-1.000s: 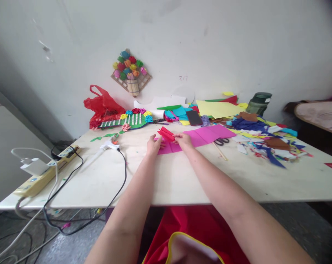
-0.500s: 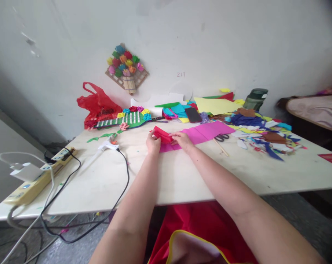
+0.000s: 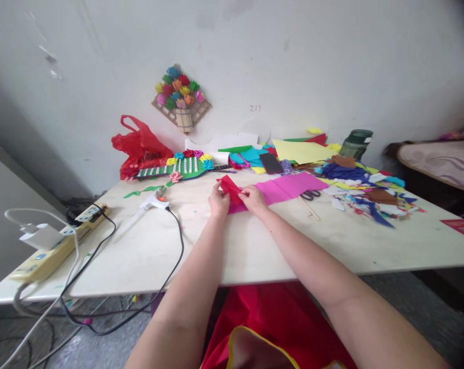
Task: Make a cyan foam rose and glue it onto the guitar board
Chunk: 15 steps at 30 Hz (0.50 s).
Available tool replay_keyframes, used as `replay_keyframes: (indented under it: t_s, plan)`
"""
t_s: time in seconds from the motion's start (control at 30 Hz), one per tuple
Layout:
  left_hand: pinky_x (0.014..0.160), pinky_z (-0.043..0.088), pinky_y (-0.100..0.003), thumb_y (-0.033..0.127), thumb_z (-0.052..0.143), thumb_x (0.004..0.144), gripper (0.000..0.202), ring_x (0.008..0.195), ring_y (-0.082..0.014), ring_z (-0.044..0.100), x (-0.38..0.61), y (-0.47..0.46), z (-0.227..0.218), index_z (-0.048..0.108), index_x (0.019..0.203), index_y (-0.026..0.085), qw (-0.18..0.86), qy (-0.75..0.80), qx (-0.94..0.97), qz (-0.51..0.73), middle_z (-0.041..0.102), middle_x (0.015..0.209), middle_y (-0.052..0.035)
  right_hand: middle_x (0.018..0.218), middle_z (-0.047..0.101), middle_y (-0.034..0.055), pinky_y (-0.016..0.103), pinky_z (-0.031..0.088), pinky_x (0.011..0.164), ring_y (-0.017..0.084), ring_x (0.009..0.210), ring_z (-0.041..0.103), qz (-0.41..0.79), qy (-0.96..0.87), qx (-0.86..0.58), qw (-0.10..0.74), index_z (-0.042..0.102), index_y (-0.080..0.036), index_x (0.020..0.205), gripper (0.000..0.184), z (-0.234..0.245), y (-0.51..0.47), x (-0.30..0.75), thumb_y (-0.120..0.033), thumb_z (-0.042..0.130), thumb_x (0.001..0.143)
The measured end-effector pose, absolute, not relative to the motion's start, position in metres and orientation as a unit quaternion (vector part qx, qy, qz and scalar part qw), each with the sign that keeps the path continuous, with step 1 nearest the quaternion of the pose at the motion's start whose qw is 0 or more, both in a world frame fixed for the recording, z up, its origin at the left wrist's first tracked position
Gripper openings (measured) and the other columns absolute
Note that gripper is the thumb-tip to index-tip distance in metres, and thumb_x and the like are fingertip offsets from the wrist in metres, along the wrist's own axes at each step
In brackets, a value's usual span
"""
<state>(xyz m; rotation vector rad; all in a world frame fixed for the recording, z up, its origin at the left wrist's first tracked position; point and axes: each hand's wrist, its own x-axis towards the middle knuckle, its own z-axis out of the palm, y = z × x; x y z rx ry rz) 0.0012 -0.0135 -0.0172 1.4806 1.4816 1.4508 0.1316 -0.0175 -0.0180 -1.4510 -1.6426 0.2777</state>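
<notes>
A folded piece of red paper (image 3: 231, 189) is held between both hands above the table. My left hand (image 3: 218, 201) grips its left side, thumb and fingers closed on it. On its right side, my right hand (image 3: 254, 199) pinches the edge. Under and beside the hands lies a long strip of magenta paper (image 3: 289, 187), reaching out to the right. Black-handled scissors (image 3: 310, 195) and a thin wooden stick (image 3: 310, 208) lie by the strip, the scissors partly covered by it.
A white glue gun (image 3: 155, 202) with a black cord lies left, near a power strip (image 3: 49, 259). Behind are a red plastic bag (image 3: 139, 146), a flower-trimmed green craft piece (image 3: 185, 168) and a phone (image 3: 270, 164). Paper scraps (image 3: 381, 197) and a bottle (image 3: 356, 144) are on the right.
The red paper now stands more peaked between the hands, its top flap turned differently. Both hands keep hold of it. The whole view has shifted slightly.
</notes>
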Motion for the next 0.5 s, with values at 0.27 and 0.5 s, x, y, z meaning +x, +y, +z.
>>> replay_keyframes:
  t_s: [0.27,0.5]
  plan:
    - [0.073,0.048,-0.023,0.008,0.056,0.067,0.065,0.073,-0.0151,0.063,-0.006,-0.014,-0.015,0.043,0.130,0.016,0.276,0.611,0.519,0.531,0.063,0.075,-0.0007,0.078,0.069,0.0041,0.025,0.042,0.065,0.017,0.074,0.060,0.124,-0.601,-0.701,0.365,0.067,-0.020,0.066,0.024,-0.005,-0.029,0.135,-0.035,0.052,0.078]
    - [0.082,0.045,-0.027,0.006,0.057,0.065,0.066,0.084,-0.0187,0.062,-0.015,-0.019,-0.007,0.043,0.129,0.012,0.228,0.662,0.500,0.510,0.064,0.077,-0.0037,0.082,0.070,0.0053,0.026,0.040,0.061,0.019,0.076,0.061,0.134,-0.582,-0.731,0.329,0.069,-0.021,0.075,0.026,0.000,-0.032,0.135,-0.036,0.048,0.078]
